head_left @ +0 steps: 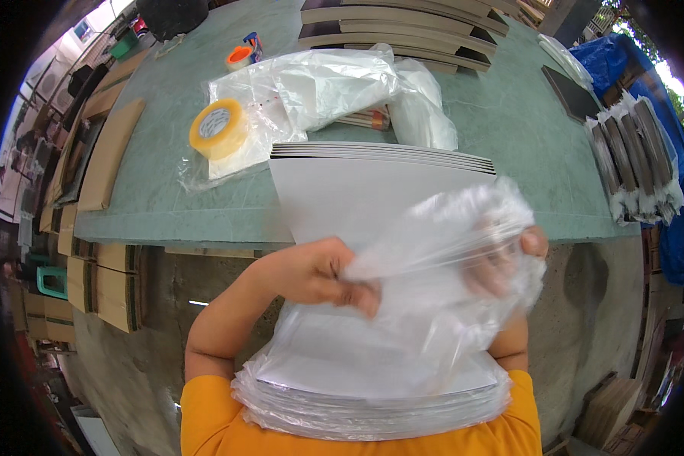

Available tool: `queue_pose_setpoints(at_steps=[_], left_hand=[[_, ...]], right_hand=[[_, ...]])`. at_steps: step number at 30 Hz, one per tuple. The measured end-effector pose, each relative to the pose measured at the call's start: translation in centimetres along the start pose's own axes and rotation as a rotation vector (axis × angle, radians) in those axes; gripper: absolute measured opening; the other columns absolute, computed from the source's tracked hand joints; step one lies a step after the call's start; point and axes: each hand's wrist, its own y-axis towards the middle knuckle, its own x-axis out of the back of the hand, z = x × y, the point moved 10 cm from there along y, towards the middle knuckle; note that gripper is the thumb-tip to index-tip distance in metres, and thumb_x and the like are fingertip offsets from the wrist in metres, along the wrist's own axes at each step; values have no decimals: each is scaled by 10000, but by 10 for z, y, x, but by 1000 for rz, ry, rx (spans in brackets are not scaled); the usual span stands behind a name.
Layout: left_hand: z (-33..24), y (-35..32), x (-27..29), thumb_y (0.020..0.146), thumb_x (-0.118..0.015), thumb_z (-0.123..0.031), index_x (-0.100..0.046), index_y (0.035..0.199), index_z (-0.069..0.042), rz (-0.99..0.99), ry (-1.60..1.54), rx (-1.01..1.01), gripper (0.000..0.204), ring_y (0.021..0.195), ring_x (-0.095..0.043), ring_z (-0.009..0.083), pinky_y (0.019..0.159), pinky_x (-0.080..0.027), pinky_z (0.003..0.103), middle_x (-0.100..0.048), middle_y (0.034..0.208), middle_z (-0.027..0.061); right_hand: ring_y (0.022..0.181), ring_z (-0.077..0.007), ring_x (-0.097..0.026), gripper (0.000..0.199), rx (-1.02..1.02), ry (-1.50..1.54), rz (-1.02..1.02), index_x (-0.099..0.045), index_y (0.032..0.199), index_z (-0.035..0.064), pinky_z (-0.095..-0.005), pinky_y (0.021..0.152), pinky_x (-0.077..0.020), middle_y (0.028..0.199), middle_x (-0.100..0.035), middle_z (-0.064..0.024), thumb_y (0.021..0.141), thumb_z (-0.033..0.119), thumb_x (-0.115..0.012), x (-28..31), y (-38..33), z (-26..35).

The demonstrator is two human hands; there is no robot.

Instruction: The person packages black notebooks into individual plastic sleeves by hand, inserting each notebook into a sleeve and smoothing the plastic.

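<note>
Both bare forearms rising from the lower edge, elbows bent, sleeves of an orange shirt ending at the upper arms. Left hand (319, 273) held near the middle of the view, knuckles up, wrist roughly level, fingers curled inward with thumb pressed against them in a tight pinching grip. Right hand (509, 262) raised slightly higher and further out, well apart from the left, seen only dimly through clear film; fingers bent, one fingertip (536, 242) showing bare at the upper edge. Right forearm mostly hidden, only a short stretch near the elbow visible.
</note>
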Motion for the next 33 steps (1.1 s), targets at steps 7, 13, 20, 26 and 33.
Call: queue_pose_setpoints(at_steps=[7, 13, 20, 26, 33], left_hand=[[-51, -20, -27, 775, -522, -127, -462, 1026, 30, 259, 216, -240, 303, 766, -577, 310, 655, -463, 380, -556, 833, 197], [91, -29, 10, 740, -560, -178, -570, 849, -18, 46, 1342, 478, 194, 701, -578, 273, 573, -457, 345, -593, 834, 159], [-6, -36, -8, 692, -597, -152, -558, 626, -21, -55, 410, 65, 151, 543, -536, 188, 485, -394, 303, -580, 662, 111], [-38, -133, 123, 630, -533, 64, -534, 1048, -70, -1462, 955, 167, 439, 750, -501, 193, 600, -402, 290, -518, 876, 113], [-34, -103, 86, 513, -509, 179, -504, 1167, -192, -1126, 1264, 20, 751, 906, -448, 265, 750, -414, 338, -399, 1120, 109]], right_hand=[[895, -320, -537, 360, -442, -1617, 674, -579, 894, 5, -520, 852, -346, 902, -579, -164, 684, 290, -645, -39, 7, -25], [937, -310, -525, 314, -334, -2096, 715, -647, 767, 59, -569, 933, -225, 729, -604, -135, 646, 349, -642, -59, -14, -12], [699, -108, -531, 155, 406, -998, -936, -600, 883, 58, -209, 525, -412, 722, -575, -34, 740, 49, -543, 41, -29, 146], [988, -257, -463, 426, 765, -1757, -757, -539, 1081, 62, -358, 810, -393, 1080, -481, -131, 689, -76, -443, -41, -16, 119], [1134, -275, -355, 607, 534, -1947, -651, -448, 1218, 133, -359, 915, -330, 1256, -362, -115, 652, -85, -469, -7, -20, 108]])
